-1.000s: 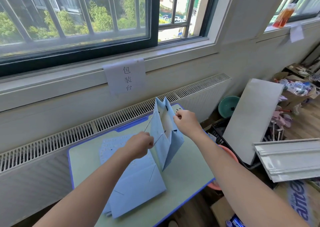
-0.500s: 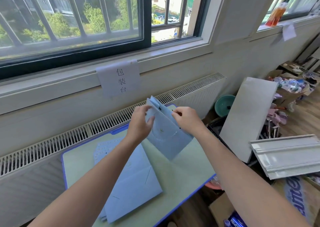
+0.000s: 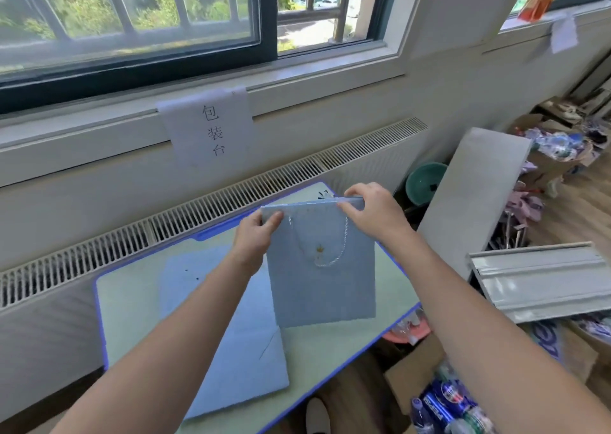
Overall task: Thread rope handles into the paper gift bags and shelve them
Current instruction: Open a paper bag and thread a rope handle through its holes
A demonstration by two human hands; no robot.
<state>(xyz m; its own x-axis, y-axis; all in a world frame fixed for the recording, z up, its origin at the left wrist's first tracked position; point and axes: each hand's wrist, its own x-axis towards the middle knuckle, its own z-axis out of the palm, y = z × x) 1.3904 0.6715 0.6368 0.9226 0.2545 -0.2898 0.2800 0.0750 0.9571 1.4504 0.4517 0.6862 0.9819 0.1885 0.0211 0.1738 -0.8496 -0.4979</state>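
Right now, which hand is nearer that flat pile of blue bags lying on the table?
Left. The left hand pinches the held bag's top corner directly above the flat pile. The right hand grips the opposite corner, farther away.

Paper sign (image 3: 211, 129) above radiator grille (image 3: 198, 212)

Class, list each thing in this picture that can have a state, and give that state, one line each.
Gift bag: flat, held upright by its top corners.
Rope handle: threaded, hanging in a loop.
Left hand: pinching the bag's corner.
Right hand: pinching the other corner.
Bag stack: flat on the table.
Window: open.
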